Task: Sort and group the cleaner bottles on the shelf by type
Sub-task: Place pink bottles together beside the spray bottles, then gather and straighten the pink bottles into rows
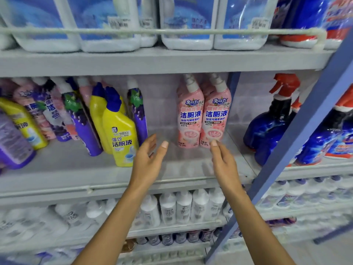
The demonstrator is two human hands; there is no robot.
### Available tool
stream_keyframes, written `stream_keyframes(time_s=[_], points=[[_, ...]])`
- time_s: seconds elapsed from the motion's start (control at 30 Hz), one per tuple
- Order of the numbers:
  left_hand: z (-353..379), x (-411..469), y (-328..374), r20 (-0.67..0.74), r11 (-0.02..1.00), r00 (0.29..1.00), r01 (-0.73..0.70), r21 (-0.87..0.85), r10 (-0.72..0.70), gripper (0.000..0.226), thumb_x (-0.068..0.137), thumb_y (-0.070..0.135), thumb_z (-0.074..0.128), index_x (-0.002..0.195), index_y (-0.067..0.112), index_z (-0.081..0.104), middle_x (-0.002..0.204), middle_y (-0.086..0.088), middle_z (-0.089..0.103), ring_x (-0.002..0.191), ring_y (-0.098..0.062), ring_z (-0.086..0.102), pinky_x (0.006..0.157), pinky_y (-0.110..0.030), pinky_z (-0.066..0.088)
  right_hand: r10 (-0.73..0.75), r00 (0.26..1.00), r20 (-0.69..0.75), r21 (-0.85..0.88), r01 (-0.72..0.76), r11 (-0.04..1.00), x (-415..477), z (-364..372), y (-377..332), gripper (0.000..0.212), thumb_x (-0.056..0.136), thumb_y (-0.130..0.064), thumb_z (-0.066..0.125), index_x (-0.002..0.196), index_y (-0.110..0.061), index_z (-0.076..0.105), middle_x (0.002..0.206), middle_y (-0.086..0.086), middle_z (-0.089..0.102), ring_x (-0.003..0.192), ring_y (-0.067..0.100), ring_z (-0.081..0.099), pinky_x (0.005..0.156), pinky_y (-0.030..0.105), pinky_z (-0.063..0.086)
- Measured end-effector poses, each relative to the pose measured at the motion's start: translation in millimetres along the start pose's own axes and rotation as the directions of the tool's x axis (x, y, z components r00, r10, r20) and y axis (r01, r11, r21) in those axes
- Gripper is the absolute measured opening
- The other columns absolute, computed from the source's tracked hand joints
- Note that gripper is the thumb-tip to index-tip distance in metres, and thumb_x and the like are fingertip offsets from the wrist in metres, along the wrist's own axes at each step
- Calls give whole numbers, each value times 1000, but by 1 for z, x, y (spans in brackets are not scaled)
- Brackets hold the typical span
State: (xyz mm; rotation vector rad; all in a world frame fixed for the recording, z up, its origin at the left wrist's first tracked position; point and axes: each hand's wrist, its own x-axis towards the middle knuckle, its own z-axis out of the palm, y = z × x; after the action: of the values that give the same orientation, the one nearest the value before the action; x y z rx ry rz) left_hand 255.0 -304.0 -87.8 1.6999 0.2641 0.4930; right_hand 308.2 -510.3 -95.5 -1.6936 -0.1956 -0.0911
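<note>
Sorting appears mid-way: two pink bottles stand upright, grouped at the right end of the shelf; yellow bottles and purple bottles lean mixed at left. Left hand and right hand hover spread, holding nothing. Glossy sleeved plastic, angled necks. Next, probably: a firm grip round one leaning bottle.

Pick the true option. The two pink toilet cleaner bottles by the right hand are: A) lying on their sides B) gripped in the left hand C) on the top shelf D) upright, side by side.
D: both pink toilet cleaner bottles stand upright, side by side.
</note>
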Motion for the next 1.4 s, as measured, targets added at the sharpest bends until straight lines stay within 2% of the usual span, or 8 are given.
stream_keyframes(time_s=[0.13, 0.37, 0.5, 0.67, 0.8, 1.03, 1.23, 1.4], points=[[-60, -24, 3, -22, 999, 1000, -13, -32, 12, 28, 102, 26, 63, 130, 23, 64, 130, 11, 67, 121, 4, 61, 106, -18, 48, 12, 1000, -21, 14, -12, 1000, -34, 40, -15, 77, 87, -83, 43, 145, -33, 56, 145, -15, 59, 136, 7, 53, 118, 47, 42], [-175, -64, -3, -102, 999, 995, -9, -43, 5, 47, 102, 39, 56, 145, 22, 54, 138, 15, 59, 127, 2, 55, 94, -5, 39, -3, 999, 45, 45, 1, 999, -95, 131, -45, 93, 77, -94, 43, 142, -30, 59, 146, -12, 59, 137, 9, 53, 118, 48, 41], [-236, -83, -8, -155, 999, 988, 3, -34, -8, 46, 102, 45, 53, 145, 29, 52, 136, 25, 54, 117, 16, 52, 94, -7, 36, -28, 986, 166, 97, 12, 995, -119, 185, -63, 45, 92, -75, 43, 116, -48, 70, 124, -22, 70, 121, 0, 62, 108, 41, 49], [-297, -84, -11, -264, 999, 964, 23, -23, -29, 55, 102, 46, 54, 152, 23, 48, 148, 14, 51, 132, -2, 49, 104, -20, 36, -27, 976, 218, 166, -10, 986, -125, 248, -79, 75, 87, -78, 47, 140, -25, 61, 140, -11, 63, 130, 7, 58, 112, 46, 49], [-328, -69, -7, -323, 1000, 946, 4, -2, -5, 57, 100, 50, 52, 150, 24, 50, 147, 15, 53, 131, 1, 51, 107, -21, 36, -79, 958, 277, 206, 21, 978, -115, 291, -91, 45, 95, -62, 44, 123, -35, 67, 121, -21, 71, 121, 2, 63, 108, 41, 50], [-356, -20, -7, -366, 999, 930, -18, 50, 36, 38, 105, 42, 52, 141, 33, 53, 136, 20, 57, 116, 14, 56, 85, 1, 41, -127, 944, 305, 208, 64, 976, -67, 357, -92, 55, 92, -74, 43, 114, -33, 73, 114, -4, 75, 113, 19, 68, 107, 52, 50], [-379, 7, -13, -450, 999, 892, -51, -4, 44, 49, 99, 52, 59, 141, 27, 57, 140, 12, 63, 129, -4, 60, 109, -37, 51, -79, 937, 340, 170, 22, 985, -38, 410, -91, 91, 66, -103, 40, 131, -43, 64, 144, -15, 60, 137, 11, 53, 118, 47, 41], [-407, 2, -7, -598, 994, 795, -91, 54, 105, 35, 102, 35, 59, 136, 28, 59, 117, 21, 69, 108, 12, 63, 96, -17, 52, -122, 902, 415, 177, 52, 983, -34, 454, -104, 66, 80, -90, 43, 122, -45, 66, 133, -14, 66, 130, 10, 58, 115, 48, 43]])
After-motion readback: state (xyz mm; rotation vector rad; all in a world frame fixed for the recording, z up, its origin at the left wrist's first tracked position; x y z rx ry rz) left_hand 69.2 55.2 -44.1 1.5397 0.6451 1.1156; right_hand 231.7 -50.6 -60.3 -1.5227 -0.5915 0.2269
